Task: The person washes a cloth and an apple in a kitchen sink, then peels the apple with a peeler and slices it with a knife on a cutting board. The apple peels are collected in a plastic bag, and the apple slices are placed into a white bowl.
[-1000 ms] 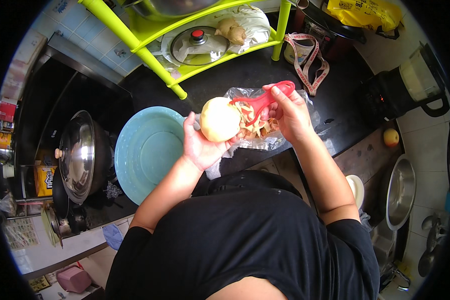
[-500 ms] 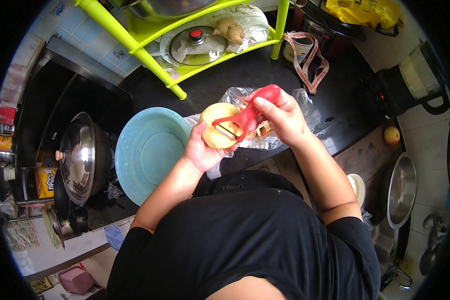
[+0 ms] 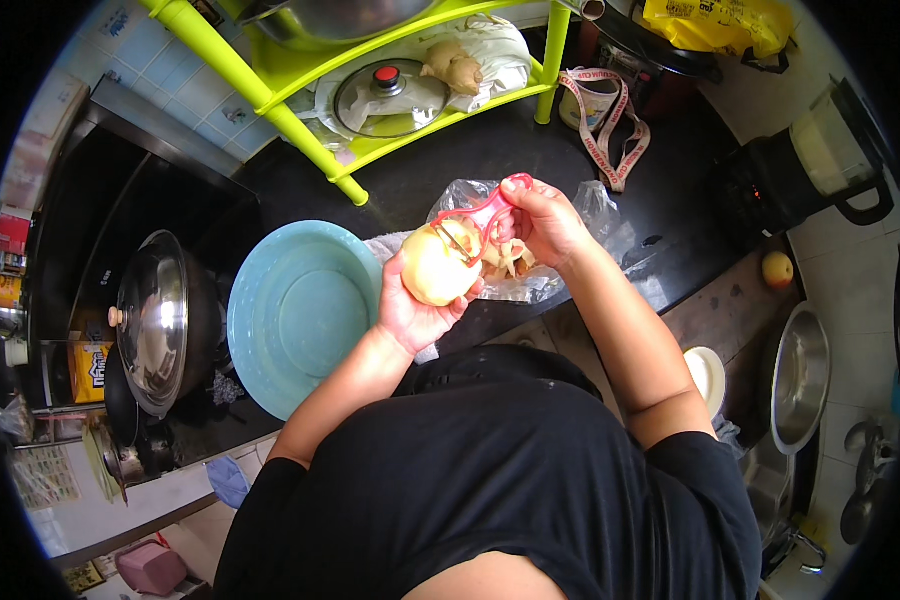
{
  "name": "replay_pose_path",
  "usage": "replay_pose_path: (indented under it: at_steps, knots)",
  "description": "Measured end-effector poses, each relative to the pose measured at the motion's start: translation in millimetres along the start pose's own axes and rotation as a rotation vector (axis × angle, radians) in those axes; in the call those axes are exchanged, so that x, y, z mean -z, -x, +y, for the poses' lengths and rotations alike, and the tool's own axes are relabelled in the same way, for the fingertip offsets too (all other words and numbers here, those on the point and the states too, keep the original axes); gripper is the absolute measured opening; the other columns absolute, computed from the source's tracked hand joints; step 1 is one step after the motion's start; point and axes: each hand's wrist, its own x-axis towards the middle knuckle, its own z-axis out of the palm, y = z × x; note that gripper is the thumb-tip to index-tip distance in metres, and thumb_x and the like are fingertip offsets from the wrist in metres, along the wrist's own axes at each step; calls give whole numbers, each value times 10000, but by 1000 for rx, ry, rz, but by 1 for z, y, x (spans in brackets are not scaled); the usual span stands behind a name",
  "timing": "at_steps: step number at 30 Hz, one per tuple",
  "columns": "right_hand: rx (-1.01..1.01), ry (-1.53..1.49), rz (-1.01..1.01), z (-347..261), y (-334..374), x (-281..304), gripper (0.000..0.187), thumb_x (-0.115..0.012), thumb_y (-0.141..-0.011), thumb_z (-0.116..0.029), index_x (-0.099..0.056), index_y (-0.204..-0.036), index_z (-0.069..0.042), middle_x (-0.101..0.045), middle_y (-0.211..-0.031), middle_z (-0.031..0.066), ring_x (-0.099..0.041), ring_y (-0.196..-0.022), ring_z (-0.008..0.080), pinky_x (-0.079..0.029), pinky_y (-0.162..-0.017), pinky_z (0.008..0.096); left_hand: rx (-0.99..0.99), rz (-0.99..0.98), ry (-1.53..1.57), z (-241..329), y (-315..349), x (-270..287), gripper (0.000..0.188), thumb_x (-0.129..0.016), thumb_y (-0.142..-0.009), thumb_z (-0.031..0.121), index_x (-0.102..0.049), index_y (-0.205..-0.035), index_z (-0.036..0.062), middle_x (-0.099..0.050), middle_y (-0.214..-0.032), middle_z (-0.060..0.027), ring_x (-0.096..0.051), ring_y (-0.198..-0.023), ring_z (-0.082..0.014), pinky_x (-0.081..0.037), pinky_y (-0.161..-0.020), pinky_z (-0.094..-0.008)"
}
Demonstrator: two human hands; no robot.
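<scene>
A pale, peeled apple (image 3: 434, 272) rests in my left hand (image 3: 411, 312), whose fingers curl round its lower side. My right hand (image 3: 550, 228) grips the handle of a red peeler (image 3: 490, 212). The peeler's head lies against the upper right of the apple. Behind the peeler, strips of peel (image 3: 508, 260) lie on a crumpled clear plastic bag (image 3: 545, 288) on the black counter. Close to my left hand stands a light blue basin (image 3: 245, 320), and a greyish cloth (image 3: 382, 245) shows between basin and apple.
A lidded wok (image 3: 160, 320) sits on the stove at left. The green rack (image 3: 310, 150) at the back holds a glass lid (image 3: 392, 100) and ginger (image 3: 454, 68). To the right are a blender (image 3: 810, 170), another apple (image 3: 778, 268), a steel basin (image 3: 802, 378) and a white bowl (image 3: 705, 380).
The peeler has shifted from the apple's middle to its upper right edge, its handle now lower and further left. The apple has turned in my left hand. The whole view has shifted slightly.
</scene>
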Motion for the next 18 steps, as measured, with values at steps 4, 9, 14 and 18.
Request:
replay_pose_path:
  at_steps: [4, 9, 14, 18]
  knots:
    - [-2, 54, -21, -4, -4, -1, 115, -566, -859, -152, -556, -794, -59, -616, -682, 57, -571, -500, 119, -485, -480, 235, 15, -31, 32, 2, 2, 1, 745, -636, -692, 496, -378, -1267, 98, -477, -1171, -183, -549, -934, -385, -550, -672, -387]
    - [76, 288, 238, -37, -6, 36, 156, -576, -855, -180, -541, -779, -48, -596, -651, 60, -547, -487, 122, -455, -460, 242, 35, -396, 3, 18, 19, -9, 817, -647, -691, 514, -304, -1314, 113, -380, -1212, -242, -498, -970, -404, -530, -681, -389]
    - [382, 1449, 214, -45, 1, -5, 226, -607, -846, -200, -588, -923, 11, -614, -746, 33, -534, -583, 84, -450, -557, 234, -79, -148, -45, 28, 11, -16, 788, -657, -688, 494, -349, -1275, 67, -450, -1189, -194, -506, -1019, -386, -534, -692, -370]
    - [416, 1484, 248, -51, 11, -16, 233, -615, -831, -218, -605, -909, 1, -606, -710, 73, -565, -623, 127, -453, -587, 272, -321, 4, -558, 28, 10, -21, 749, -698, -669, 384, -368, -1253, 49, -484, -1161, -164, -525, -1038, -314, -533, -721, -356]
